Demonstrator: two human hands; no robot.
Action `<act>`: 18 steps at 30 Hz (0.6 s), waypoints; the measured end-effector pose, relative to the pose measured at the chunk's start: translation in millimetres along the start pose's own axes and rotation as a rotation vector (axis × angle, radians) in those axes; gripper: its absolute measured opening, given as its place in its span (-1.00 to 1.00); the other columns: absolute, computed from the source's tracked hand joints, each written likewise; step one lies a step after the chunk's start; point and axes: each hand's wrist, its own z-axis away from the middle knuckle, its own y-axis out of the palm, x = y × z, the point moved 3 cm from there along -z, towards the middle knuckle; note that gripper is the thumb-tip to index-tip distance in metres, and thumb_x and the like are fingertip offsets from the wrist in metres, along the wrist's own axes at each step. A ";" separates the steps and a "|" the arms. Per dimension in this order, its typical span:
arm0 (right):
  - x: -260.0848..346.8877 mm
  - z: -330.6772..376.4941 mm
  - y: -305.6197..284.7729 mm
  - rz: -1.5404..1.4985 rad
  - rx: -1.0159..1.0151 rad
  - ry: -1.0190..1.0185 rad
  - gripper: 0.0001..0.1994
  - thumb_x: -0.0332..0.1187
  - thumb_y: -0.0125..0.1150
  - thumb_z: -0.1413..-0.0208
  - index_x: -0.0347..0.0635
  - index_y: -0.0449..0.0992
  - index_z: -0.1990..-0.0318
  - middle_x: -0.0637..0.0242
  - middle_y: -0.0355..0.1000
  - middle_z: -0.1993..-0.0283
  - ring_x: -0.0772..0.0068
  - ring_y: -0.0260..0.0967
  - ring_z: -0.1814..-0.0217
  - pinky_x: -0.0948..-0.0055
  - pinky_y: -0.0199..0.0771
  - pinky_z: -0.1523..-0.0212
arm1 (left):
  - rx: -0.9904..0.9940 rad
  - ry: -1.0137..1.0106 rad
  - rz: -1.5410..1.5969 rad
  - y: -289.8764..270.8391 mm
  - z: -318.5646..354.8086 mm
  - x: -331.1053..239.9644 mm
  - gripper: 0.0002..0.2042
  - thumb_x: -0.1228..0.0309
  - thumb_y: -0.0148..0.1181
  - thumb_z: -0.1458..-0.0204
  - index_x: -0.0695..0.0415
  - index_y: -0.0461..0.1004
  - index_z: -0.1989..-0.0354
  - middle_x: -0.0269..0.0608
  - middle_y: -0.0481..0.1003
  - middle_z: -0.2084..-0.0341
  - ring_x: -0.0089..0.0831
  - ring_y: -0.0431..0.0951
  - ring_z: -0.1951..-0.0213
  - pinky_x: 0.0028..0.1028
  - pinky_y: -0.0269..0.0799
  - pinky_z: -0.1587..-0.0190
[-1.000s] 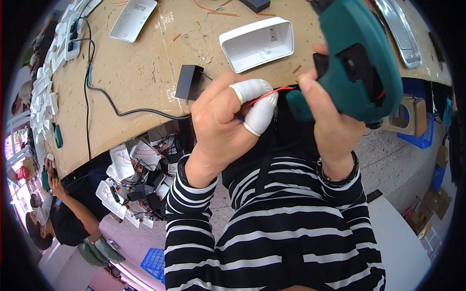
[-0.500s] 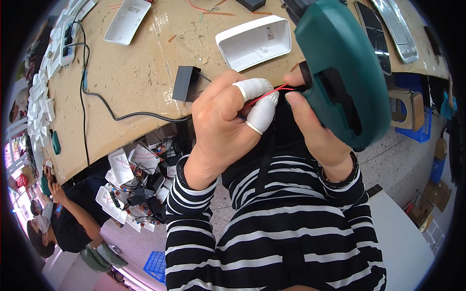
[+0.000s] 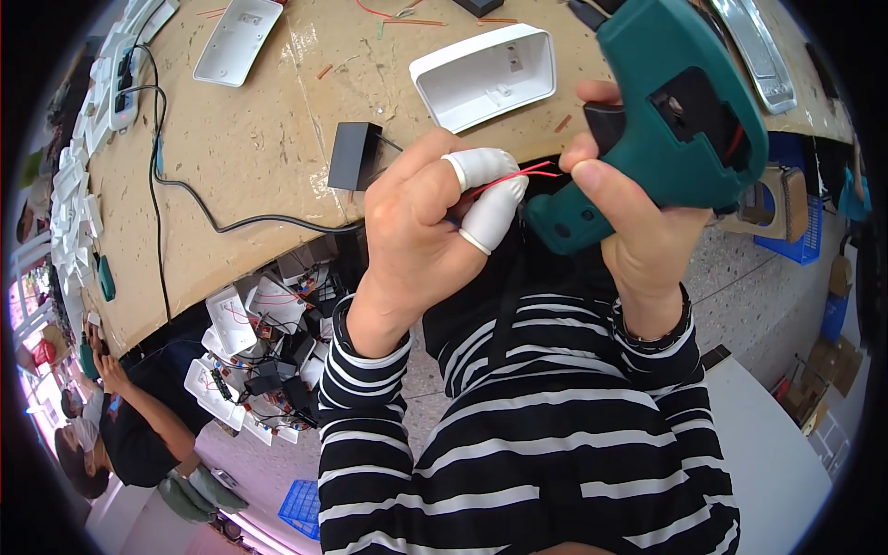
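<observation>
My left hand (image 3: 421,231) is closed, its thumb and forefinger in white finger cots. Pinched between them are thin red wires (image 3: 532,170), whose free ends stick out to the right. Across from it, my right hand (image 3: 638,217) grips a green pistol-shaped power tool (image 3: 689,111) with a black trigger. The thumb lies along the tool's near side, close to the trigger, and the other fingers are partly hidden behind it. A gap separates the tool from the wire ends. Just beyond my left hand sits a small black box (image 3: 350,155) with a cable.
An open white plastic housing (image 3: 486,79) lies on the brown worktable (image 3: 268,139), with another white shell (image 3: 239,42) farther left. A black cable (image 3: 217,222) crosses the left side. Below the edge are several white housings with wires (image 3: 231,324). A co-worker (image 3: 139,425) sits at left.
The green tool has turned in my right hand and moved away to the right from the wires, its lower end now swung toward my left hand. My left hand keeps its pinch almost unmoved.
</observation>
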 end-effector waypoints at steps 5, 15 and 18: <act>3.3 2.0 -5.1 0.153 0.049 -0.173 -0.46 -0.65 0.17 0.22 -0.37 0.22 -0.03 -0.04 0.31 0.04 0.41 0.42 0.28 0.54 0.41 0.23 | 0.003 -0.020 -0.005 -1.9 -0.3 -0.2 -0.87 0.62 0.25 0.23 0.28 0.48 0.45 -0.29 0.41 0.58 -0.63 0.33 0.57 -0.67 0.17 0.55; 2.9 7.0 1.5 0.323 0.143 -0.129 -0.53 -0.66 0.16 0.19 -0.36 0.29 0.02 0.06 0.31 0.03 0.45 0.42 0.27 0.57 0.43 0.23 | 0.003 0.006 -0.037 -1.2 -1.3 -2.7 -0.88 0.61 0.25 0.22 0.28 0.48 0.45 -0.28 0.43 0.57 -0.62 0.34 0.57 -0.67 0.18 0.55; 2.2 5.8 1.0 0.404 0.156 -0.182 -0.56 -0.67 0.16 0.18 -0.37 0.30 0.03 0.07 0.32 0.04 0.48 0.40 0.30 0.58 0.42 0.27 | 0.003 0.015 -0.039 -0.9 -0.8 -1.9 -0.87 0.61 0.25 0.22 0.29 0.48 0.44 -0.28 0.42 0.57 -0.62 0.34 0.57 -0.67 0.18 0.55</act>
